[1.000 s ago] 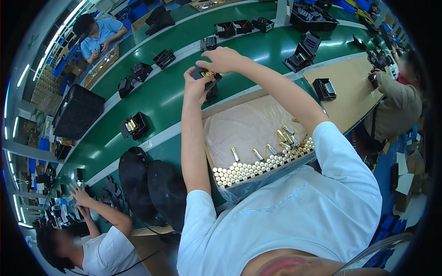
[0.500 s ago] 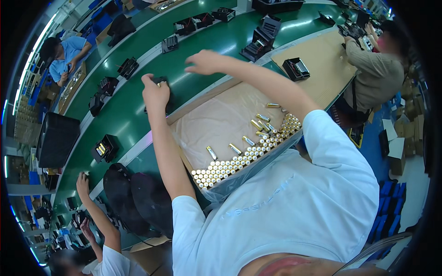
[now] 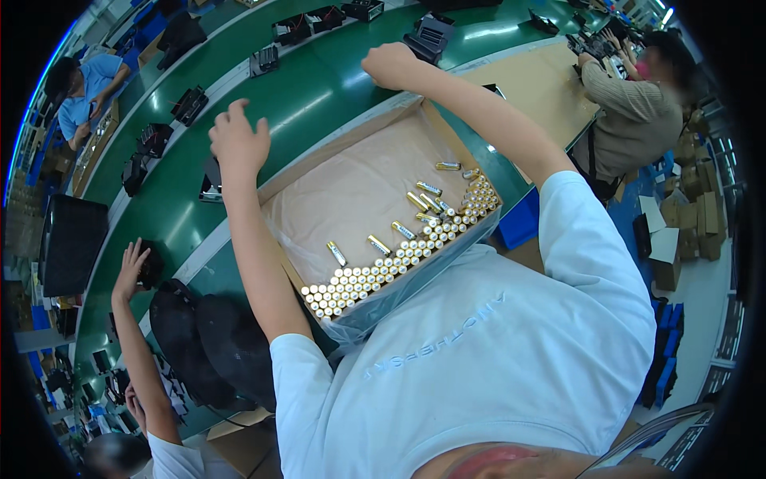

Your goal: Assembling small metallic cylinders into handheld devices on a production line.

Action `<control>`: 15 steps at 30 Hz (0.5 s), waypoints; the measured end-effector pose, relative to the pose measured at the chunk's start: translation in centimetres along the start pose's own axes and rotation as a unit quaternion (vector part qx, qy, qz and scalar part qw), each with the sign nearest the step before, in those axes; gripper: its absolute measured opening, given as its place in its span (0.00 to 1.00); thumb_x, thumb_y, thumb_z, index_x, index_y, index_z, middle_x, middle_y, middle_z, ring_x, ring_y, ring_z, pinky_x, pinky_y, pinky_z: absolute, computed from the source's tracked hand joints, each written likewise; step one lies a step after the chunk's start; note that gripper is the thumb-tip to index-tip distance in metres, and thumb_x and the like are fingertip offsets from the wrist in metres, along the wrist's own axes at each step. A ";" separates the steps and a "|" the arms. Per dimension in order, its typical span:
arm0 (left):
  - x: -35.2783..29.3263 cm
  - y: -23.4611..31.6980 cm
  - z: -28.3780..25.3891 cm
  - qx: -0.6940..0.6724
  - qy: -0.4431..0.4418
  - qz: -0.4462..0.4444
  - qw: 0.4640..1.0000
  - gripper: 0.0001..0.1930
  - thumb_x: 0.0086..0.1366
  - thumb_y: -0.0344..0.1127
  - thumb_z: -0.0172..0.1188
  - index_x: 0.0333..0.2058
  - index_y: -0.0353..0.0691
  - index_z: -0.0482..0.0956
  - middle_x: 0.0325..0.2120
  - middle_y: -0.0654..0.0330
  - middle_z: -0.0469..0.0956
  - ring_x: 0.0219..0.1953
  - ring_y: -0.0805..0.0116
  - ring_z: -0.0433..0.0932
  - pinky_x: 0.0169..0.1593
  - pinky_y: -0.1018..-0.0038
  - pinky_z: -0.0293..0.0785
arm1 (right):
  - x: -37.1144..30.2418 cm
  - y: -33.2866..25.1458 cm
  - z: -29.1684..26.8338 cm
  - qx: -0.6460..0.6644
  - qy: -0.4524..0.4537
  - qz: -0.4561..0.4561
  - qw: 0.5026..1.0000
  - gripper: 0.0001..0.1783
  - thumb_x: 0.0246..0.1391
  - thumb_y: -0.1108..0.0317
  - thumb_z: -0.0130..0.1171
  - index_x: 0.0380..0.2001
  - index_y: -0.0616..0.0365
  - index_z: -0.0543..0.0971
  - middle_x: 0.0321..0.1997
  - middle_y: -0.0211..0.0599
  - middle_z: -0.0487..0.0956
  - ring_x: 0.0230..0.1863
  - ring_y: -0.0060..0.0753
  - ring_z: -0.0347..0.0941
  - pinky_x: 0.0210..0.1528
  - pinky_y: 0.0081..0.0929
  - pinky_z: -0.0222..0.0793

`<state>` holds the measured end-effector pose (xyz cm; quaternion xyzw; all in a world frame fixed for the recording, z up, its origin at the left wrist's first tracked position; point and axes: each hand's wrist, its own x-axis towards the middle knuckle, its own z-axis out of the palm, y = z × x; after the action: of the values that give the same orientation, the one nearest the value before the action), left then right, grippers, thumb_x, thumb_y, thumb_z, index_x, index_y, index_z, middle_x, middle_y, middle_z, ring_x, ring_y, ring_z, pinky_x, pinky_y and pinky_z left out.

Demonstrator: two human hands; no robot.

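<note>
My left hand (image 3: 239,144) is raised over the green conveyor belt (image 3: 319,84), fingers spread and holding nothing. Just below and left of it lies a black device (image 3: 211,182), partly hidden by my wrist. Farther right, my right hand (image 3: 389,65) is curled over the belt; its fingertips are hidden, so I cannot see whether anything is in them. A black device with a raised lid (image 3: 429,36) stands beside that hand. Between my forearms sits a lined cardboard box (image 3: 351,144). Gold-and-white batteries (image 3: 359,279) stand packed along its near side, with several lying loose (image 3: 403,230).
Several black devices (image 3: 189,105) line the far rail. At left, a co-worker's hand (image 3: 132,271) touches a device (image 3: 152,262) on the belt, near black bags (image 3: 215,335). Another person (image 3: 630,104) works at the tan board (image 3: 527,104) on the right.
My left hand has come off the black device, which now lies nearer and left. My right hand has moved right and its fingers have curled. The co-worker's hand now reaches a device. The view has shifted.
</note>
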<state>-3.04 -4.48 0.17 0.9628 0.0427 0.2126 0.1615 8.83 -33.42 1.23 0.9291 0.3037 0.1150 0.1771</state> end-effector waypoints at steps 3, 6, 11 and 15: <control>-0.5 1.5 -0.2 -0.123 -0.070 0.041 0.989 0.26 0.58 0.38 0.61 0.57 0.46 0.68 0.53 0.48 0.70 0.53 0.44 0.70 0.55 0.56 0.69 | -0.4 -2.8 -5.1 0.057 0.008 -0.018 0.998 0.08 0.49 0.66 0.58 0.27 0.59 0.83 0.27 0.42 0.82 0.28 0.48 0.79 0.31 0.38 0.75; -0.9 2.8 0.2 -0.203 -0.076 0.093 0.972 0.27 0.58 0.36 0.63 0.57 0.45 0.69 0.54 0.50 0.71 0.53 0.48 0.71 0.54 0.59 0.71 | 0.3 -4.1 -7.7 0.128 0.018 -0.061 0.990 0.09 0.50 0.67 0.57 0.29 0.60 0.82 0.27 0.41 0.82 0.28 0.48 0.78 0.33 0.36 0.75; -0.8 3.4 -0.1 -0.264 -0.045 0.124 0.955 0.24 0.58 0.36 0.64 0.54 0.41 0.73 0.47 0.52 0.78 0.44 0.58 0.76 0.46 0.66 0.74 | 0.7 -5.5 -8.8 0.300 0.095 -0.167 0.934 0.09 0.51 0.68 0.57 0.33 0.60 0.81 0.31 0.38 0.82 0.30 0.44 0.77 0.36 0.33 0.74; -0.5 3.3 -1.2 -0.300 -0.110 0.054 0.946 0.21 0.57 0.38 0.66 0.48 0.36 0.78 0.36 0.54 0.82 0.33 0.64 0.78 0.38 0.70 0.75 | -1.4 -6.2 -9.0 0.357 0.262 -0.145 0.885 0.11 0.51 0.66 0.59 0.37 0.60 0.79 0.37 0.35 0.81 0.33 0.40 0.75 0.38 0.31 0.71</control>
<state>-3.96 -7.36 2.09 0.8879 -0.0928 0.1167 0.4351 1.56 -27.31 6.81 0.8113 0.4906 0.2113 -0.2377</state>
